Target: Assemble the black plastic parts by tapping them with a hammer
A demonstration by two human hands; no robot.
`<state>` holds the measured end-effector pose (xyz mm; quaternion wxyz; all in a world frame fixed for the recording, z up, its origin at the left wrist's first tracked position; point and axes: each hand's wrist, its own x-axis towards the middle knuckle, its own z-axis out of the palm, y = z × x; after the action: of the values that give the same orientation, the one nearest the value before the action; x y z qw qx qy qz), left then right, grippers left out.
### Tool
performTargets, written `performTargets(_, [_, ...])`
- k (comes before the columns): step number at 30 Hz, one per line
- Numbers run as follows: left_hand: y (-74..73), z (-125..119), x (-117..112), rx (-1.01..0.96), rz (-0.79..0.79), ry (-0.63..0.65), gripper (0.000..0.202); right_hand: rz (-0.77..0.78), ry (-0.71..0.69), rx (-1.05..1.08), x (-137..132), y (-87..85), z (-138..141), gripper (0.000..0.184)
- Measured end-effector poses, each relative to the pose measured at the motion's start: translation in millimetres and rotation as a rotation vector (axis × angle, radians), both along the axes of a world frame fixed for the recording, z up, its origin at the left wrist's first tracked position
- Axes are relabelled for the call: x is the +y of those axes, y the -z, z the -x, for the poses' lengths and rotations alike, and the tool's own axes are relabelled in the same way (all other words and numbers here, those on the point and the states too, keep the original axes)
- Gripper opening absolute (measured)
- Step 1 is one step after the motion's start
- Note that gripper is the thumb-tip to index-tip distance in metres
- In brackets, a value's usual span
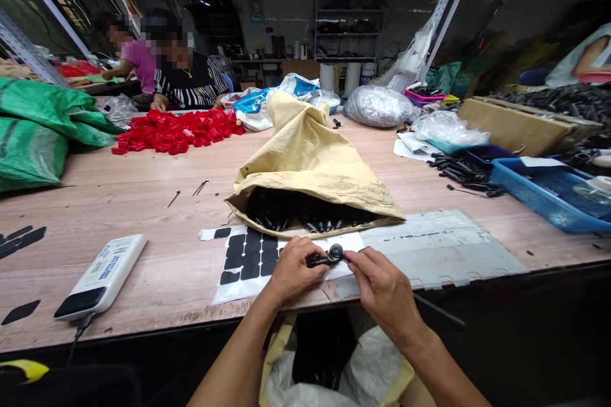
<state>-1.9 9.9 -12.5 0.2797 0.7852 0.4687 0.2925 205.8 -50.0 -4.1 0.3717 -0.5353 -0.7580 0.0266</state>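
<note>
My left hand (pixel 296 270) is closed around a small black tube-shaped part with a round head (pixel 335 253), held just above the table's front edge. My right hand (pixel 382 276) is pinched beside that round head; what lies between its fingertips, if anything, is too small to make out. Under and left of my left hand lies a white sheet with black rounded-square stickers (pixel 248 257). Right behind my hands, a yellow woven sack (pixel 315 156) lies with its mouth towards me, and similar black parts (pixel 324 225) show inside it.
A white power bank (pixel 107 273) with a cable lies left. Red pieces (pixel 179 130) are heaped behind, near two people. At right stand a blue tray (pixel 539 200) and loose black parts (pixel 461 172). An open sack with white lining (pixel 375 365) is below the table edge.
</note>
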Motion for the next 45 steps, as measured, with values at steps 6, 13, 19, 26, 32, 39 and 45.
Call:
performTargets(6, [-2.9,-1,-1,0.009,0.008,0.000,0.014,-0.037,0.119,0.032,7,3.0,-25,0.027])
performTargets(13, [-3.3,0,0,-0.014,0.007,0.004,0.016,-0.024,0.266,-0.176,36,25.3,-91,0.018])
performTargets(19, [-3.8,0,1,-0.026,0.034,-0.005,0.018,-0.041,0.274,-0.142,43,39.8,-100,0.018])
performTargets(26, [-5.2,0,1,-0.037,0.045,0.002,0.016,-0.098,0.301,-0.216,40,40.1,-96,0.018])
performTargets(32, [-5.0,-1,-3,0.005,-0.009,0.012,0.015,-0.099,0.291,-0.205,42,41.7,-96,0.017])
performTargets(39, [-14.8,-8,-46,0.064,-0.047,0.225,0.023,-0.076,0.298,-0.201,41,41.3,-95,0.017])
performTargets(45, [-5.8,-13,-84,0.255,-0.042,0.350,0.024,-0.085,0.311,-0.212,42,43.9,-95,0.018])
